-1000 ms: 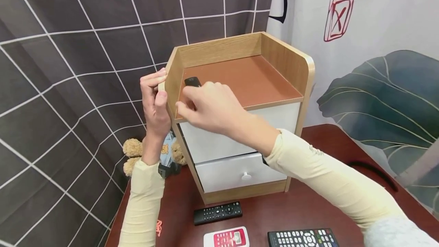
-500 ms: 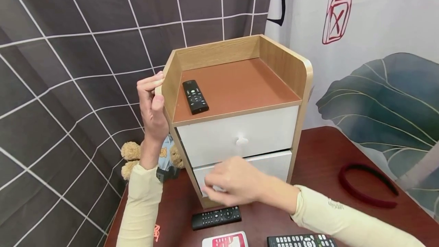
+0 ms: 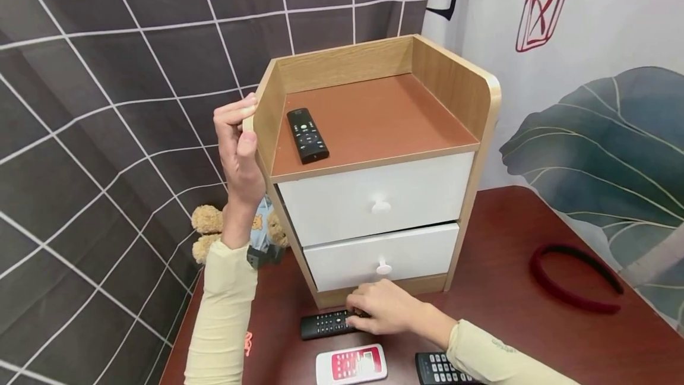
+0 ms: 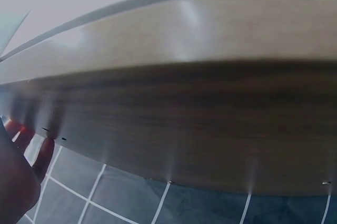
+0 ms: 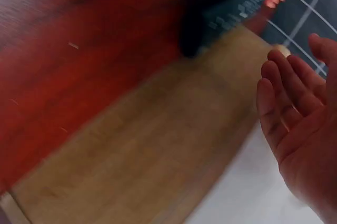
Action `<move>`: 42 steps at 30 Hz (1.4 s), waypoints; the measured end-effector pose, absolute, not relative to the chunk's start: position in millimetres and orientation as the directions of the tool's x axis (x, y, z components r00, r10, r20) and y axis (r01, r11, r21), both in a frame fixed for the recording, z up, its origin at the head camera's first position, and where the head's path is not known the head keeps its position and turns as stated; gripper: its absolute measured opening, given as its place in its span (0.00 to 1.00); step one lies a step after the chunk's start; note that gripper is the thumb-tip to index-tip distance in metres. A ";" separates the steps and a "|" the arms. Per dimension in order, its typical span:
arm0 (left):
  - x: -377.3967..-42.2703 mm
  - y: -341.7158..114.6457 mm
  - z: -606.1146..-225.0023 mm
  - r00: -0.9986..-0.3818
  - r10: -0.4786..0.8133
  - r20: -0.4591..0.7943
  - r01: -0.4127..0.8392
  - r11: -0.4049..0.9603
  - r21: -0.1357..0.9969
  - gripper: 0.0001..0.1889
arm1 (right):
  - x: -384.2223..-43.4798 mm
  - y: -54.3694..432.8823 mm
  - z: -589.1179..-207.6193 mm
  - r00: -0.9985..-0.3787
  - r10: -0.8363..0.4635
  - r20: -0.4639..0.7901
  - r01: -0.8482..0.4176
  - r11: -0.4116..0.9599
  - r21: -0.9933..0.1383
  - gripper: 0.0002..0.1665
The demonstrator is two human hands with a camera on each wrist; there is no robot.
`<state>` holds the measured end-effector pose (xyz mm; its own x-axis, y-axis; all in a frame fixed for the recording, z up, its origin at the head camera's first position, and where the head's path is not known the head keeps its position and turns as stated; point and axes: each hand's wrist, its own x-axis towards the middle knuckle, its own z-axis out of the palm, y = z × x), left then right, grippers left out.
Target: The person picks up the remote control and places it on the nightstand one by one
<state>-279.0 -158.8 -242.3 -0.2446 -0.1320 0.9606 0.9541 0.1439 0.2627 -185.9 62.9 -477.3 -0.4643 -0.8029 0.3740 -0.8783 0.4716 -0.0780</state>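
Our left hand grips the cabinet's left edge. Our right hand, cupped but empty, likely reaches for the remote along its base; fingers must curl.

Three black remotes, one red-and-white keypad device and one headband show. One cabinet has two drawers and two knobs; one left hand and one right hand appear.

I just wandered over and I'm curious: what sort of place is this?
It looks like a corner of a home-like room, though possibly a staged one: a small two-drawer cabinet stands on a reddish-brown table beside grey cloth with white grid lines.
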 end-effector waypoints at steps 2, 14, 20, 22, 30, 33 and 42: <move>-278.4 -158.2 -243.6 -0.248 -0.132 0.960 0.953 0.143 0.266 0.27 | -186.0 64.9 -489.6 -0.487 -0.810 0.326 -0.868 0.492 -0.075 0.12; -278.3 -158.9 -241.3 -0.238 -0.138 0.961 0.958 0.130 0.256 0.27 | -182.5 62.7 -513.0 -0.510 -0.825 0.244 -0.832 0.545 0.103 0.18; -277.1 -160.2 -243.0 -0.231 -0.146 0.962 0.959 0.131 0.250 0.28 | -181.9 65.8 -512.8 -0.566 -0.800 0.197 -0.795 0.593 0.125 0.21; -276.9 -160.3 -243.6 -0.228 -0.140 0.964 0.961 0.128 0.246 0.28 | -181.1 66.4 -514.8 -0.575 -0.796 0.191 -0.791 0.600 0.121 0.22; -276.9 -159.8 -245.1 -0.234 -0.119 0.965 0.960 0.128 0.249 0.27 | -176.6 66.3 -521.9 -0.595 -0.780 0.193 -0.791 0.611 0.036 0.24; -277.0 -159.7 -246.3 -0.239 -0.113 0.964 0.958 0.133 0.253 0.27 | -175.1 67.6 -522.9 -0.621 -0.765 0.171 -0.778 0.629 -0.011 0.24; -281.0 -159.6 -246.5 -0.220 -0.110 0.969 0.965 0.122 0.233 0.27 | -180.9 73.8 -520.6 -0.642 -0.766 0.033 -0.766 0.639 -0.077 0.24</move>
<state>-281.0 -159.6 -246.5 -0.2198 -0.1102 0.9693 0.9649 0.1218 0.2326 -180.9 73.8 -520.6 -0.6422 -0.7658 0.0327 -0.7656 0.6387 -0.0768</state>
